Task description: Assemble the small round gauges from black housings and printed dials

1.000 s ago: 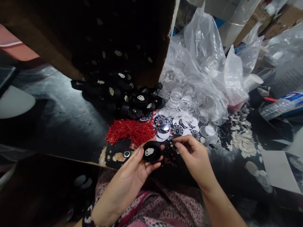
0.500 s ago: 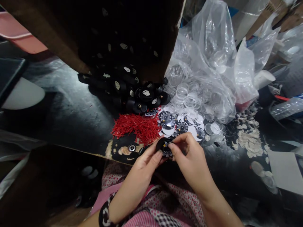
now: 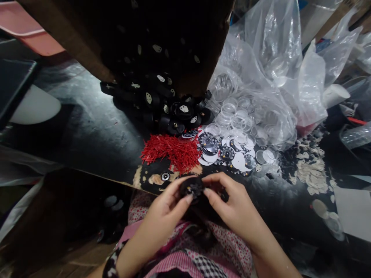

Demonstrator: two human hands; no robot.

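Above my lap, at the bench's front edge, a round black dial housing (image 3: 191,187) is tilted and slightly blurred. My left hand (image 3: 166,206) is closed around its left side, thumb on the face. From the right, my right hand (image 3: 233,200) pinches the housing's edge between thumb and forefinger. Just beyond my hands lies a heap of thin red pieces (image 3: 171,151). Beside it are printed black dial discs (image 3: 227,153), some turned white side up. Clear round covers (image 3: 228,106) spill from a plastic bag behind them.
A large dark box (image 3: 174,23) leans over black housings with pale plates (image 3: 184,110). To the right, small beige plates (image 3: 311,170) lie scattered near a white card (image 3: 353,210). A small ring-shaped part (image 3: 165,177) sits at the worn bench edge (image 3: 137,177).
The housing and both hands have moved slightly left and down. My right thumb has come off the dial face to the housing's edge. The camera view has shifted a little.
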